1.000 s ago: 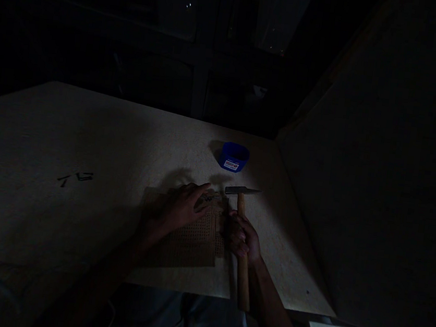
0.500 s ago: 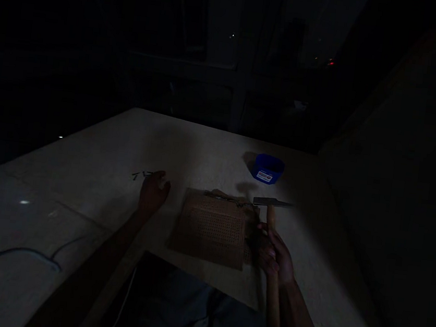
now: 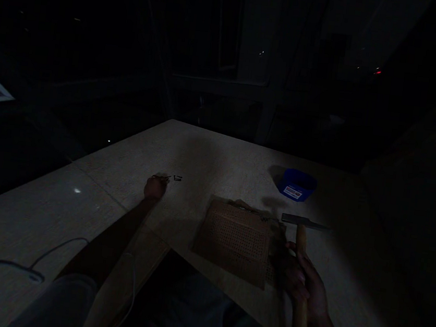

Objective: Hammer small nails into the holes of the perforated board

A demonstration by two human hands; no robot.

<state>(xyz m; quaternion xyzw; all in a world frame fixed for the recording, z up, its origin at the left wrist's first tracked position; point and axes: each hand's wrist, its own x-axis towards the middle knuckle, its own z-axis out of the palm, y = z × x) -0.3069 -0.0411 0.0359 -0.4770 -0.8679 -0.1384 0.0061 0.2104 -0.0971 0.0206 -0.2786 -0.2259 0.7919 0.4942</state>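
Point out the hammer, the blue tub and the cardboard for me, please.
Hammer point(image 3: 301, 320), head camera view: lower handle.
Blue tub point(image 3: 305, 192), head camera view: front wall.
Cardboard point(image 3: 235, 242), head camera view: dotted middle.

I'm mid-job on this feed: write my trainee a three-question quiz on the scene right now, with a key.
1. Which hand grips the hammer?
2. True or false: the blue container stands apart from the brown patterned sheet.
3. The left hand is nearest to:
A) the hammer
B) the small dark pieces
C) the blue container

Key: 1. The right hand. 2. True. 3. B.
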